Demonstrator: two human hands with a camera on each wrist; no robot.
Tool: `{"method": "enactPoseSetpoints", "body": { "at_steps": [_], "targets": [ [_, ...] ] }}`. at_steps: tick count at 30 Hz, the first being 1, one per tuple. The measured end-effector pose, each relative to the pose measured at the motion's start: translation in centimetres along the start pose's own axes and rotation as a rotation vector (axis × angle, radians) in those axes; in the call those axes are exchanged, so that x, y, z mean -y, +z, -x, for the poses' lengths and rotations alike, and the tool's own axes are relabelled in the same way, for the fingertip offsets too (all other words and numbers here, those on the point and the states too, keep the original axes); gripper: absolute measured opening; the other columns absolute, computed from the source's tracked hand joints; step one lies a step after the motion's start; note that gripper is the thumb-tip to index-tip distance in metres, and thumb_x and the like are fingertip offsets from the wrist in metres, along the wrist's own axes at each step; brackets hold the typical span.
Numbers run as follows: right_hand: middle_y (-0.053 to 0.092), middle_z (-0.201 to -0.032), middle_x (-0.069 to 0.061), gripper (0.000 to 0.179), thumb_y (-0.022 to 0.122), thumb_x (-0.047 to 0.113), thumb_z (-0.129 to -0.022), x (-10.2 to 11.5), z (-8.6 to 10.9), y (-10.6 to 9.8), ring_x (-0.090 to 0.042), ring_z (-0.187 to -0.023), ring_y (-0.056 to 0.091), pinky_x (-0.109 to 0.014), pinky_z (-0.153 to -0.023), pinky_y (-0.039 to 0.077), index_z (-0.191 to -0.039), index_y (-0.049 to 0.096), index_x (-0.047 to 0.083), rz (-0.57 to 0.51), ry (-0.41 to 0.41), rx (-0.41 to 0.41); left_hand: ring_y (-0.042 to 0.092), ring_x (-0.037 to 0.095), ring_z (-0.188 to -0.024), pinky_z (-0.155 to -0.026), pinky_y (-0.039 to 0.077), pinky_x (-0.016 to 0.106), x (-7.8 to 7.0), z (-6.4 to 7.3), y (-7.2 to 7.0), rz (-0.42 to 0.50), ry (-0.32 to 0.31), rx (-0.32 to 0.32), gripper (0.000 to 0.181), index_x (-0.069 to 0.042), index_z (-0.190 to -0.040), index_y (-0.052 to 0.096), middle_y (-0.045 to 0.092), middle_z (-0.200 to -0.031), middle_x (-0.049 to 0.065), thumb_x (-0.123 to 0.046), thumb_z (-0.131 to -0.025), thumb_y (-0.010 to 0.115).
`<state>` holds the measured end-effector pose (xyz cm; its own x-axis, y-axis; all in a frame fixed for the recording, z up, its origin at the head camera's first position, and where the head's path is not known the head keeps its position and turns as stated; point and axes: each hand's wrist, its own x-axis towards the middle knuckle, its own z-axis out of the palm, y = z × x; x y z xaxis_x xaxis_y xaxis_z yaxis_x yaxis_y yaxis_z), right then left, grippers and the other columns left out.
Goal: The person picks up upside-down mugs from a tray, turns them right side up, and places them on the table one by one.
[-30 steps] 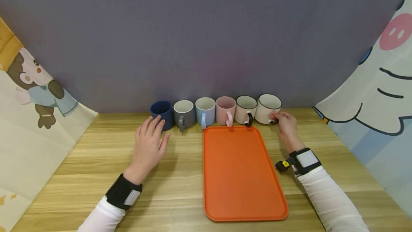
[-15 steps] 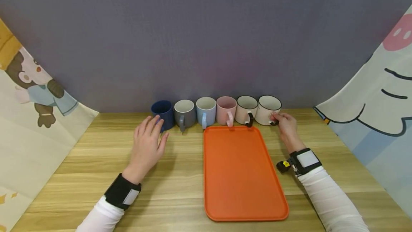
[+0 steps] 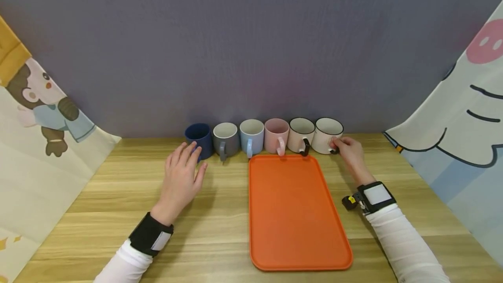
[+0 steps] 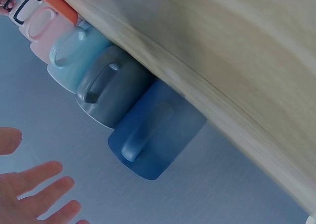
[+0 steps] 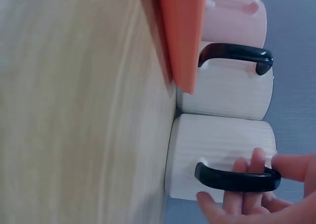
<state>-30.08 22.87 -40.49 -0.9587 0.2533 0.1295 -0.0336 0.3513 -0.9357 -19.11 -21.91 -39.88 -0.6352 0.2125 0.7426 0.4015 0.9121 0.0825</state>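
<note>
At the right end of a row of mugs stands a white mug with a dark rim. My right hand holds its black handle; in the right wrist view, fingers pass through the loop. My left hand is nearest the dark blue mug, fingers straight and spread, holding nothing. In the left wrist view, a gap shows between its fingertips and that mug. Between the end mugs stand a grey mug, a light blue mug, a pink mug and a cream mug with a black handle.
An orange tray lies flat on the wooden table, its far edge close to the mugs. A grey cloth wall rises right behind the row. Patterned curtains close off both sides.
My right wrist has shifted slightly right while the hand stays on the white mug's handle. The left hand has barely moved, and the other mugs and the tray stand as before.
</note>
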Motion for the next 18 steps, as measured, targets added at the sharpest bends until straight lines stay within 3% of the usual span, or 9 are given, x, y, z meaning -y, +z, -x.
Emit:
{"method": "enactPoseSetpoints", "body": {
  "at_steps": [4,9,15,18],
  "targets": [
    [0.063,-0.072,0.008,0.043,0.051,0.037,-0.096,0.1,0.1,-0.4,-0.010,-0.072,0.051,-0.021,-0.066,0.038,-0.101,0.066,-0.003,0.214,-0.048,-0.005,0.041,0.041,-0.127,-0.101,0.029,0.056,-0.1,-0.1,0.1,0.001,-0.002,0.001,0.041,0.003,-0.121,0.059,0.053,-0.133,0.021,-0.021,-0.088,0.064],
    [0.063,-0.091,-0.014,0.056,0.044,0.049,-0.096,0.1,0.0,-0.9,-0.024,-0.079,0.049,-0.028,-0.065,0.036,-0.102,0.065,-0.002,0.382,-0.055,0.058,0.042,0.041,-0.126,-0.101,0.029,0.056,-0.1,-0.2,0.2,0.002,0.005,-0.006,0.041,0.003,-0.121,0.059,0.053,-0.133,0.021,-0.022,-0.088,0.063],
    [0.056,-0.101,-0.024,0.071,0.036,0.059,-0.094,0.3,-0.1,-1.4,-0.033,-0.086,0.050,-0.032,-0.064,0.038,-0.105,0.062,-0.007,0.491,-0.023,0.190,0.041,0.040,-0.127,-0.100,0.030,0.057,0.0,0.0,0.2,0.002,0.005,-0.006,0.041,0.003,-0.121,0.059,0.053,-0.133,0.021,-0.024,-0.090,0.060],
    [0.056,-0.110,-0.033,0.073,0.032,0.054,-0.097,0.8,0.0,-1.6,-0.043,-0.097,0.053,-0.044,-0.075,0.046,-0.117,0.056,-0.012,0.525,-0.050,0.192,0.041,0.040,-0.127,-0.100,0.031,0.058,0.1,0.1,0.3,0.001,0.002,-0.009,0.042,0.003,-0.122,0.059,0.053,-0.133,0.021,-0.024,-0.090,0.061]
  ]
}}
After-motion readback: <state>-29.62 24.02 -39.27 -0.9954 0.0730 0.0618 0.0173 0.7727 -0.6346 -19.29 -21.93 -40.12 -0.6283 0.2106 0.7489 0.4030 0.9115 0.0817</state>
